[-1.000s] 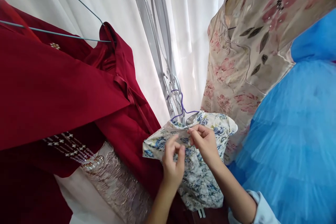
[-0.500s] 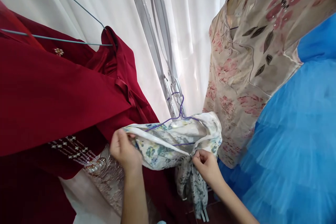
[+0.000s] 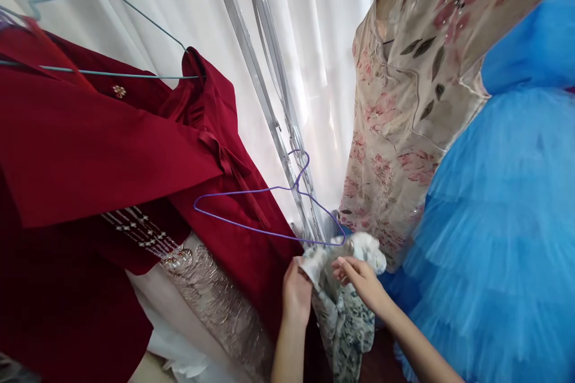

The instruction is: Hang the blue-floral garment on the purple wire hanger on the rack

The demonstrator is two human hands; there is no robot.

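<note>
A purple wire hanger (image 3: 251, 191) hangs by its hook from the grey metal stand, its frame bare across most of its width. Just below its right end is a white garment (image 3: 344, 317) with a blue, green and yellow floral print, bunched and drooping downward. My left hand (image 3: 296, 293) is closed on the left side of its opening. My right hand (image 3: 362, 281) is in front of the garment near the neckline, fingers curled together against the cloth; exactly what they pinch is hard to see. A bunched white part of the garment shows behind that hand.
A dark red garment (image 3: 112, 149) on a teal hanger (image 3: 139, 12) fills the left. To the right hang a beige floral dress (image 3: 381, 125) and a blue tiered tulle dress (image 3: 503, 203). The grey stand (image 3: 251, 54) rises before a white curtain (image 3: 323, 42).
The floral garment has come off most of the purple hanger and now hangs lower, bunched. My left hand has moved right and down with it; my right hand has shifted slightly.
</note>
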